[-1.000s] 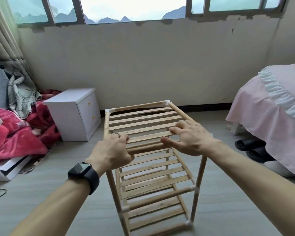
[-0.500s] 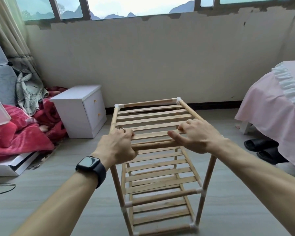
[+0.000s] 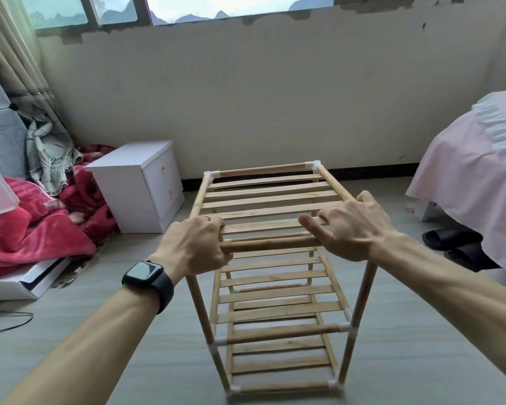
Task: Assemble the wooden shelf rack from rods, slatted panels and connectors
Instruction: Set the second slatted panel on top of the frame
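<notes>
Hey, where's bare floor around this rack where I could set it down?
Bare floor lies right of the rack, up to the pink bed, and left of it, this side of the white nightstand. A strip runs between the rack's far end and the wall. Crowded: the red blanket and white box far left, black slippers by the bed.

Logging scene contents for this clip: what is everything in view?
shelf rack: one, pale wood, white connectors, upright, centre
bedside cabinet: one, white, left of rack
blanket: one, red, far left
bed cover: one, pink, right edge
slippers: two, black, beside bed cover
curtain: one, beige, upper left
watch: one, black, left wrist
left grip: one, curled round rack's near top rod
right grip: one, holding rack's near right top corner
</notes>
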`<state>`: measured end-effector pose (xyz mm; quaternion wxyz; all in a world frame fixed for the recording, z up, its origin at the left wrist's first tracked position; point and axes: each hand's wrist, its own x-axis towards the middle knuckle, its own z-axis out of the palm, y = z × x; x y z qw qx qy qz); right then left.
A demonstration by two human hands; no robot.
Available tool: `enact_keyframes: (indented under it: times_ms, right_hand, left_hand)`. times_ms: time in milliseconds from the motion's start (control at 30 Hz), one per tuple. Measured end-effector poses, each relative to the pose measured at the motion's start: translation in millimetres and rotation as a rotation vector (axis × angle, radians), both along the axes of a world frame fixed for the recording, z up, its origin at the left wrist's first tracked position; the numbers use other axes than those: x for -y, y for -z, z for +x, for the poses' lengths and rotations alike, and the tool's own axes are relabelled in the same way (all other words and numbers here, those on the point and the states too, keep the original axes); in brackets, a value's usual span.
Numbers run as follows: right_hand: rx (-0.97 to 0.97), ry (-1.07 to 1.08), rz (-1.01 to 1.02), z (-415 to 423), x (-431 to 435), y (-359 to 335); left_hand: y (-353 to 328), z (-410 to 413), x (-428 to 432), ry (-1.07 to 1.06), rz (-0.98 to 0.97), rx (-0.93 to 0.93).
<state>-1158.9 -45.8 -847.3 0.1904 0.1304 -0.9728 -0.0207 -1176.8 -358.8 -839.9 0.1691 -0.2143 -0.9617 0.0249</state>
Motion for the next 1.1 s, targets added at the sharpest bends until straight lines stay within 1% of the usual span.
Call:
enact_keyframes:
  times_ms: [100, 167, 200, 233, 267, 300, 333, 367, 400, 433, 467, 500, 567, 600, 700, 867, 933, 1033, 1100]
  right_hand:
    - [0.047, 0.039, -0.021, -3.2, 1.4, -0.9]
    - [0.107, 0.025, -0.077, -3.9, -0.5, -3.8]
    - [0.125, 0.007, -0.126, -2.6, -2.5, -5.2]
    - [0.102, -0.013, -0.204, -0.2, -4.7, -5.4]
    - [0.025, -0.024, -0.329, 2.4, -7.7, -4.8]
    - [-0.068, -0.014, -0.511, 6.3, -11.7, -3.3]
    - [-0.125, 0.011, -0.754, 10.4, -16.8, -1.8]
    - [-0.123, 0.042, -1.045, 13.2, -22.5, 0.3]
    - [-0.050, 0.059, -1.352, 16.0, -27.9, 3.2]
    - [0.069, 0.062, -1.616, 17.5, -33.1, 7.3]
    - [0.176, 0.055, -1.798, 19.3, -37.3, 11.6]
    - [0.250, 0.040, -1.899, 21.2, -38.7, 15.1]
    - [0.314, -0.009, -1.944, 21.6, -35.1, 17.9]
    - [0.319, -0.037, -1.934, 20.9, -32.2, 18.0]
    - [0.333, -0.074, -1.918, 18.3, -26.4, 23.8]
    - [0.209, -0.020, -1.835, 12.6, -19.2, 33.2]
    - [0.213, -0.022, -1.834, 10.1, -21.2, 33.5]
    - [0.291, -0.115, -1.853, 7.7, -29.7, 34.7]
    - [0.271, -0.107, -1.836, 5.8, -30.2, 33.0]
  left_hand:
    - [-0.2, -7.3, -2.7, 0.000, 0.005, -0.011]
    - [-0.5, -9.0, -4.5, -0.012, 0.024, 0.008]
    - [1.8, -8.8, -2.9, -0.003, 0.051, 0.029]
    - [5.4, -7.9, 1.0, 0.022, 0.096, 0.055]
    - [8.7, -6.4, 6.7, 0.062, 0.166, 0.083]
    - [11.2, -4.4, 13.0, 0.107, 0.273, 0.117]
    - [12.9, -0.9, 17.7, 0.149, 0.434, 0.152]
    - [15.2, 1.8, 21.0, 0.164, 0.654, 0.181]
    - [18.2, 3.7, 21.8, 0.144, 0.913, 0.215]
    - [20.6, 4.6, 20.1, 0.089, 1.164, 0.268]
    - [22.0, 4.7, 16.3, 0.008, 1.370, 0.352]
    - [24.2, 3.9, 11.5, -0.064, 1.526, 0.457]
    - [28.1, -0.8, 5.6, -0.076, 1.749, 0.605]
    - [28.0, -3.6, 4.5, -0.054, 1.812, 0.626]
    - [28.7, -10.8, 6.2, -0.037, 1.863, 0.632]
    - [33.9, -14.6, 5.3, -0.096, 1.863, 0.521]
    - [33.5, -14.5, 0.5, -0.124, 1.880, 0.459]
    - [33.7, -15.3, -6.4, -0.152, 1.922, 0.366]
    - [36.0, -16.6, -8.9, -0.164, 1.926, 0.314]
